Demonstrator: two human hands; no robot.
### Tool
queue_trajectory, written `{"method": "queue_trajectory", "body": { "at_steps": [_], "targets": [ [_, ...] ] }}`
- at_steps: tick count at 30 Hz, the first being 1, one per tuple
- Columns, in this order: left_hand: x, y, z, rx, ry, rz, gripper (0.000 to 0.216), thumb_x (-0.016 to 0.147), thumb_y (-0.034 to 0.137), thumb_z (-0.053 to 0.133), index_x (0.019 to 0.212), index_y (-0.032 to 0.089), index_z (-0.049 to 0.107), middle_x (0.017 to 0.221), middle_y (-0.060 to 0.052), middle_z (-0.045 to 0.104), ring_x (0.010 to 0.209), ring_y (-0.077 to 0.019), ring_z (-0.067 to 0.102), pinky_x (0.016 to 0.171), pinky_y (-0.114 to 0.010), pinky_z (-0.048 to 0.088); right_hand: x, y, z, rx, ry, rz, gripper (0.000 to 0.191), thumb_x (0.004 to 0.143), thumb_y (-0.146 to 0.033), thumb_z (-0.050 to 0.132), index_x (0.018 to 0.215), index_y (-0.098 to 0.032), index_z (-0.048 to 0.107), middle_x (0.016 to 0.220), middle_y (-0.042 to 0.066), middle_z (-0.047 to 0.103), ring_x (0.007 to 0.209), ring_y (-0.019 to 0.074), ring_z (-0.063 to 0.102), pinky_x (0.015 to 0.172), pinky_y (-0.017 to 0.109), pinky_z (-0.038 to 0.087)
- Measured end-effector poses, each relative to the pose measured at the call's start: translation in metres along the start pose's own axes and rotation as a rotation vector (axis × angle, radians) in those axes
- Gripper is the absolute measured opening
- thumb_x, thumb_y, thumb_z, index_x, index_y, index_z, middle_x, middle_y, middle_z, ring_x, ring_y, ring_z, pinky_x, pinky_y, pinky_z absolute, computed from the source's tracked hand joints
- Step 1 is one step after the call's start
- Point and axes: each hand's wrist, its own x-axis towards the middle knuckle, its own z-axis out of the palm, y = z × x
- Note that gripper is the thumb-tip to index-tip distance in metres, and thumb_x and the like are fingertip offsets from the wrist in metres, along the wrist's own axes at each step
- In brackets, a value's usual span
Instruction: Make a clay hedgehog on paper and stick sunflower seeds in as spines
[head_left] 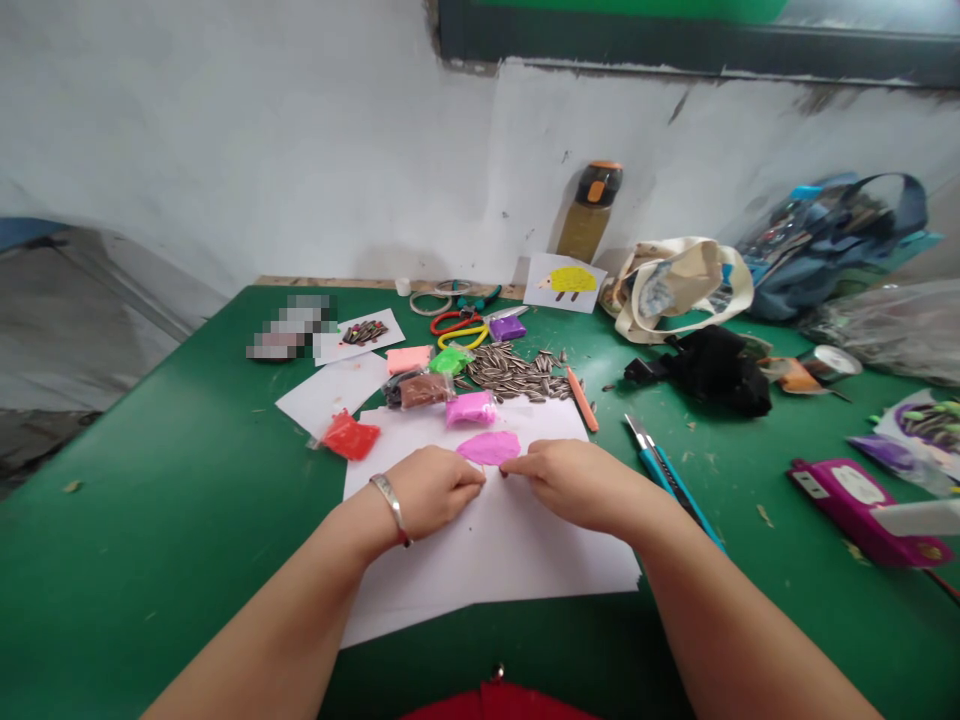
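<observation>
A flat pink clay oval (489, 448) lies on the white paper (480, 565) in front of me. My left hand (433, 490), with a silver bracelet at the wrist, rests at its lower left. Its fingers are curled together and the fingertips press down just below the oval; what they hold, if anything, is hidden. From the right, my right hand (566, 480) reaches in with the index finger forward and the others folded. At that fingertip, by the oval's lower edge, is a small dark brown piece (503, 473), perhaps clay.
Bagged clay, pink (470, 408), red (351, 436) and brown (425, 391), lies beyond the paper beside striped sunflower seeds (514, 372). Scissors (459, 325) lie behind. An orange clay tool (582, 399) and a blue utility knife (675, 485) with its blade out are to the right.
</observation>
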Motion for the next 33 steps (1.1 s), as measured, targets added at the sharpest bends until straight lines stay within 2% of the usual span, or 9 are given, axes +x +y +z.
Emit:
{"method": "queue_trajectory", "body": {
  "at_steps": [4,7,9,11,13,15,18,22,33],
  "targets": [
    [-0.001,0.000,0.000,0.006,0.017,0.006,0.027,0.084,0.020,0.042,0.058,0.017,0.050,0.061,0.002,0.058,0.057,-0.0114,0.049,0.056,-0.022,0.031,0.001,-0.002,-0.002,0.044,0.037,0.017,0.040,0.085,-0.016,0.040,0.112,-0.028,0.067,0.093,0.005,0.067,0.083,0.0185,0.059,0.067,0.027,0.038],
    [-0.002,-0.003,0.002,-0.034,0.122,0.046,0.026,0.086,0.023,0.045,0.068,0.020,0.063,0.067,0.003,0.065,0.061,-0.0119,0.055,0.057,-0.022,0.036,0.006,0.000,-0.001,0.122,0.176,0.070,0.037,0.085,-0.016,0.041,0.108,-0.026,0.069,0.092,0.005,0.066,0.083,0.0179,0.059,0.070,0.027,0.040],
    [-0.002,-0.007,0.003,-0.087,0.321,0.067,0.023,0.087,0.024,0.046,0.084,0.023,0.069,0.080,0.002,0.071,0.069,-0.0127,0.061,0.062,-0.022,0.042,0.011,0.004,0.003,0.186,0.304,0.112,0.036,0.086,-0.016,0.041,0.108,-0.024,0.069,0.093,0.005,0.065,0.085,0.0177,0.059,0.074,0.028,0.041],
    [0.000,-0.012,0.005,-0.092,0.584,0.061,0.024,0.089,0.025,0.047,0.098,0.024,0.069,0.092,0.001,0.073,0.079,-0.0139,0.065,0.070,-0.024,0.048,0.019,0.010,0.008,0.231,0.426,0.136,0.033,0.085,-0.016,0.044,0.105,-0.021,0.069,0.093,0.006,0.064,0.087,0.0179,0.059,0.077,0.029,0.042],
    [0.004,-0.019,0.008,-0.009,0.814,0.046,0.024,0.089,0.026,0.048,0.103,0.021,0.068,0.097,-0.003,0.072,0.087,-0.0163,0.066,0.078,-0.028,0.051,0.027,0.015,0.014,0.286,0.494,0.136,0.031,0.084,-0.016,0.046,0.103,-0.020,0.070,0.094,0.006,0.064,0.085,0.0174,0.059,0.076,0.029,0.043],
    [0.010,-0.029,0.013,0.122,0.957,0.056,0.026,0.088,0.026,0.051,0.107,0.017,0.066,0.102,-0.007,0.071,0.096,-0.0206,0.064,0.086,-0.035,0.051,0.035,0.019,0.019,0.341,0.534,0.157,0.029,0.083,-0.016,0.047,0.100,-0.021,0.071,0.090,0.005,0.064,0.083,0.0176,0.058,0.074,0.029,0.044],
    [0.021,-0.043,0.021,0.268,0.932,0.053,0.029,0.085,0.025,0.054,0.108,0.012,0.065,0.110,-0.013,0.067,0.104,-0.0261,0.060,0.093,-0.044,0.048,0.046,0.018,0.023,0.378,0.556,0.197,0.029,0.080,-0.014,0.049,0.098,-0.021,0.071,0.091,0.005,0.065,0.084,0.0185,0.058,0.075,0.030,0.044],
    [0.031,-0.053,0.028,0.296,0.843,-0.044,0.034,0.083,0.021,0.054,0.115,0.012,0.061,0.118,-0.014,0.063,0.109,-0.0266,0.058,0.095,-0.044,0.048,0.056,0.014,0.027,0.433,0.575,0.228,0.028,0.078,-0.017,0.051,0.098,-0.022,0.070,0.093,0.005,0.066,0.081,0.0181,0.058,0.073,0.030,0.044],
    [0.036,-0.053,0.026,0.198,0.855,-0.073,0.029,0.081,0.010,0.046,0.105,0.012,0.063,0.104,-0.011,0.065,0.099,-0.0223,0.058,0.093,-0.040,0.049,0.051,0.004,0.031,0.625,0.552,0.282,0.026,0.072,-0.024,0.060,0.096,-0.021,0.069,0.089,0.002,0.064,0.070,0.0139,0.057,0.067,0.028,0.046]
  ]
}}
